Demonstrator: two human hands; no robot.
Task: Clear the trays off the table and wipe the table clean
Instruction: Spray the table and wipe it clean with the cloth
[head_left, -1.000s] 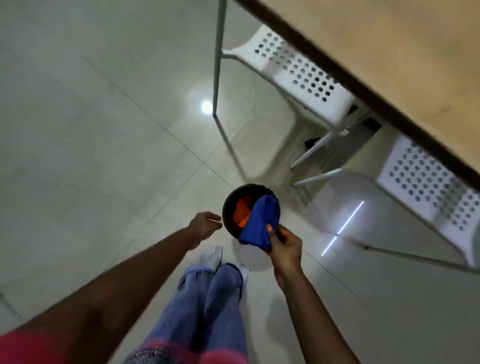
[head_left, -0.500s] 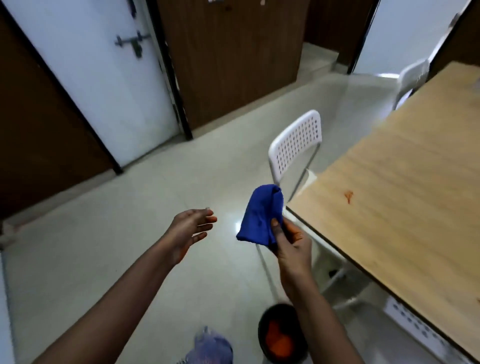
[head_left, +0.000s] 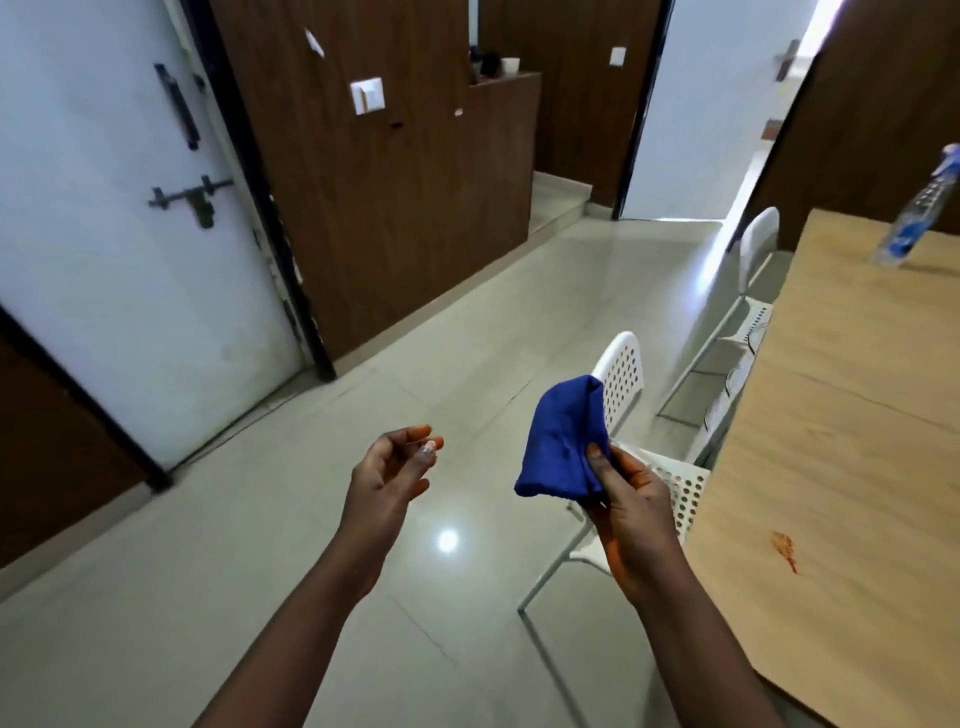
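My right hand pinches a folded blue cloth between thumb and fingers, holding it upright in the air to the left of the table. The wooden table fills the right side; a reddish-orange stain marks it near the front edge. My left hand hovers beside the cloth, a short gap away, fingers loosely curled and holding nothing. No tray is in view.
A white perforated chair stands just behind the cloth, tucked against the table's left edge, with a second white chair farther back. A plastic water bottle stands at the table's far end. A white door and wood panels line the left.
My view has risen from the floor and the black bin with orange waste to the room and table. The bin has left the frame. My right hand keeps its pinch on the cloth.
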